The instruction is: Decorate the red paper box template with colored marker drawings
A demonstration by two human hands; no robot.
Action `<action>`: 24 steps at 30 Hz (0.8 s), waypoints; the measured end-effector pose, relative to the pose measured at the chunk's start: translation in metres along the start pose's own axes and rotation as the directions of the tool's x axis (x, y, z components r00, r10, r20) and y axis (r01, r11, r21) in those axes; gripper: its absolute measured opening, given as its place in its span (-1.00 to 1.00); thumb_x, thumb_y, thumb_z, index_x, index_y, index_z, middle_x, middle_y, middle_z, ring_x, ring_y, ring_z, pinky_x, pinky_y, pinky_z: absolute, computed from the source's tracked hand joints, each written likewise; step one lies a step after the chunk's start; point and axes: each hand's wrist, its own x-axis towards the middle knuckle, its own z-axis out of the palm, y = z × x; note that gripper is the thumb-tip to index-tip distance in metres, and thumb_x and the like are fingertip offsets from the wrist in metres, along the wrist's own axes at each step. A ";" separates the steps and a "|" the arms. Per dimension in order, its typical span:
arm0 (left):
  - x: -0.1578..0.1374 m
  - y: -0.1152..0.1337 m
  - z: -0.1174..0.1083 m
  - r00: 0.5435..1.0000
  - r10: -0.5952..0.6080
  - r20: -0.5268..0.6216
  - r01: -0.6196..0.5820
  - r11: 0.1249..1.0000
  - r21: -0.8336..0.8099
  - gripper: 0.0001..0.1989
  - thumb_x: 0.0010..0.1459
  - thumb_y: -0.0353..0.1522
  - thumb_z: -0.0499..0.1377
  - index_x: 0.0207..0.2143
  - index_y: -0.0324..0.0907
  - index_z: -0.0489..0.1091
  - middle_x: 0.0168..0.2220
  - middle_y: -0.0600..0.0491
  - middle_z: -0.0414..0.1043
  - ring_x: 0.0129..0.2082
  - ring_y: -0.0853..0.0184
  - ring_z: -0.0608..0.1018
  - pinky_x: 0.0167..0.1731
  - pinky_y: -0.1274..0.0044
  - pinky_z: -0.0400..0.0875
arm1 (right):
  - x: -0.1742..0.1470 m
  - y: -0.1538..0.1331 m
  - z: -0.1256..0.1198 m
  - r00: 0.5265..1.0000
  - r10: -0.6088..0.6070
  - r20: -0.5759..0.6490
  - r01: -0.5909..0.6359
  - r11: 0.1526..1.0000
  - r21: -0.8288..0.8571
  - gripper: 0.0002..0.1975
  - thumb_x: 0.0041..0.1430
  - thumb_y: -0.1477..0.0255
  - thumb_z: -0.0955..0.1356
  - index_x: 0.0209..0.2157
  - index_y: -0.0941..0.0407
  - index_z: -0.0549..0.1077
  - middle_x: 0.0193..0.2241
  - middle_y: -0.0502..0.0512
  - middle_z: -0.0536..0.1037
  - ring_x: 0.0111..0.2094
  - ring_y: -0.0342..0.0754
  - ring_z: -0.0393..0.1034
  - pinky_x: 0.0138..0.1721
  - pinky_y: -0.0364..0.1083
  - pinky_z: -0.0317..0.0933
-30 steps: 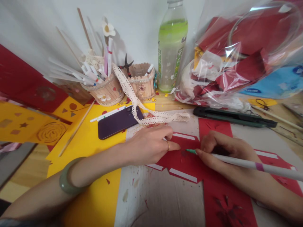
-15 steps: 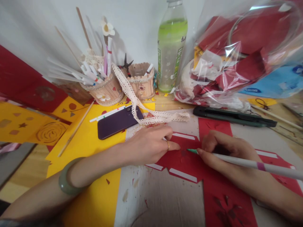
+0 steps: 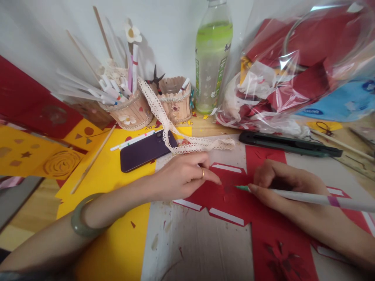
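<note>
A red paper cutout [image 3: 234, 201] with white strips along its edges lies on a worn cardboard board [image 3: 199, 249]. My left hand [image 3: 181, 175] presses flat on its left part, fingers together, a ring on one finger and a green bangle [image 3: 80, 218] on the wrist. My right hand [image 3: 281, 183] grips a long white craft knife [image 3: 307, 198] with a green tip, the tip touching the red paper just right of my left fingertips.
Yellow paper [image 3: 117, 183] lies left, with a dark phone [image 3: 145, 150] and a lace ribbon [image 3: 175, 132] on it. Two stick-built holders [image 3: 133, 111] with pens stand at the back, beside a green drink bottle [image 3: 211, 58]. A plastic bag of paper scraps [image 3: 293, 70] and a black cutter [image 3: 287, 144] are at right.
My left hand has slid a little left and lifted its fingers slightly off the red paper's centre. The knife tip has shifted slightly right and down. The view dipped a little.
</note>
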 end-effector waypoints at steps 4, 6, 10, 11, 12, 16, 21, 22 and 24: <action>-0.001 0.000 0.000 0.999 -0.002 0.035 0.001 1.000 0.023 -0.67 0.17 -0.56 -0.05 -0.25 -0.23 0.50 -0.41 0.03 0.27 -0.40 0.42 0.38 -0.40 0.57 0.32 | -0.002 0.001 0.001 0.998 0.016 0.055 -0.017 1.000 0.008 -0.75 0.12 0.30 0.32 -0.58 0.05 0.24 -0.62 -0.09 0.31 -0.59 -0.14 0.14 -0.62 -0.15 0.00; -0.001 0.001 0.000 0.999 0.000 0.038 -0.001 1.000 0.020 -0.67 0.17 -0.57 -0.05 -0.25 -0.25 0.51 -0.41 0.03 0.27 -0.40 0.41 0.38 -0.40 0.57 0.32 | -0.002 0.001 0.001 0.998 0.026 0.065 -0.025 1.000 -0.005 -0.75 0.12 0.31 0.32 -0.57 0.05 0.25 -0.63 -0.09 0.31 -0.59 -0.14 0.14 -0.61 -0.15 0.01; 0.000 0.000 0.000 0.999 0.002 0.032 -0.002 1.000 0.011 -0.68 0.16 -0.58 -0.04 -0.26 -0.29 0.51 -0.41 0.02 0.27 -0.41 0.41 0.39 -0.41 0.57 0.31 | -0.001 0.001 0.002 0.996 0.037 0.081 -0.035 0.999 -0.016 -0.75 0.12 0.30 0.33 -0.57 0.05 0.25 -0.62 -0.09 0.32 -0.58 -0.15 0.16 -0.61 -0.16 0.02; -0.001 0.000 0.001 1.000 0.004 0.029 -0.004 1.000 0.010 -0.68 0.15 -0.58 -0.04 -0.26 -0.29 0.51 -0.41 0.02 0.27 -0.41 0.40 0.39 -0.41 0.57 0.31 | -0.001 0.001 0.002 0.996 0.040 0.086 -0.039 0.999 -0.014 -0.74 0.12 0.29 0.33 -0.57 0.05 0.25 -0.62 -0.09 0.32 -0.58 -0.15 0.15 -0.61 -0.16 0.02; -0.001 -0.001 0.001 1.000 0.006 0.026 -0.006 1.000 0.010 -0.68 0.15 -0.58 -0.04 -0.26 -0.28 0.51 -0.41 0.02 0.27 -0.41 0.41 0.39 -0.41 0.58 0.31 | -0.001 0.001 0.002 0.995 0.044 0.090 -0.043 0.999 -0.012 -0.74 0.12 0.28 0.33 -0.57 0.05 0.25 -0.63 -0.09 0.32 -0.59 -0.15 0.15 -0.62 -0.16 0.01; -0.001 -0.002 0.001 1.000 0.019 0.020 -0.019 1.000 0.006 -0.69 0.15 -0.58 -0.03 -0.26 -0.28 0.51 -0.42 0.02 0.28 -0.41 0.40 0.39 -0.42 0.58 0.30 | 0.001 -0.002 0.001 0.996 0.057 0.074 -0.054 0.998 -0.033 -0.73 0.10 0.29 0.32 -0.59 0.06 0.24 -0.66 -0.10 0.29 -0.61 -0.16 0.12 -0.64 -0.17 -0.01; 0.000 -0.001 0.001 1.000 0.022 0.019 -0.022 1.000 -0.001 -0.68 0.16 -0.59 -0.04 -0.26 -0.30 0.51 -0.41 0.00 0.28 -0.40 0.38 0.40 -0.41 0.56 0.32 | 0.002 -0.004 -0.001 0.999 0.026 0.039 -0.024 0.998 -0.056 -0.75 0.08 0.34 0.30 -0.62 0.06 0.22 -0.67 -0.09 0.29 -0.62 -0.16 0.14 -0.64 -0.17 0.00; 0.000 -0.001 0.001 1.000 0.021 0.020 -0.021 1.000 0.001 -0.68 0.16 -0.59 -0.05 -0.26 -0.30 0.51 -0.41 0.00 0.28 -0.39 0.38 0.40 -0.40 0.56 0.32 | 0.003 -0.004 -0.001 0.999 0.017 0.030 -0.016 0.998 -0.059 -0.75 0.08 0.35 0.30 -0.62 0.06 0.22 -0.67 -0.09 0.29 -0.62 -0.16 0.14 -0.64 -0.16 0.00; 0.000 -0.001 0.001 1.000 0.018 0.024 -0.018 1.000 0.007 -0.67 0.16 -0.58 -0.05 -0.26 -0.28 0.50 -0.40 0.01 0.29 -0.39 0.39 0.40 -0.40 0.56 0.33 | 0.003 -0.003 -0.001 1.000 0.002 0.015 -0.001 0.998 -0.065 -0.74 0.08 0.36 0.30 -0.63 0.06 0.21 -0.66 -0.09 0.29 -0.61 -0.15 0.14 -0.63 -0.16 0.00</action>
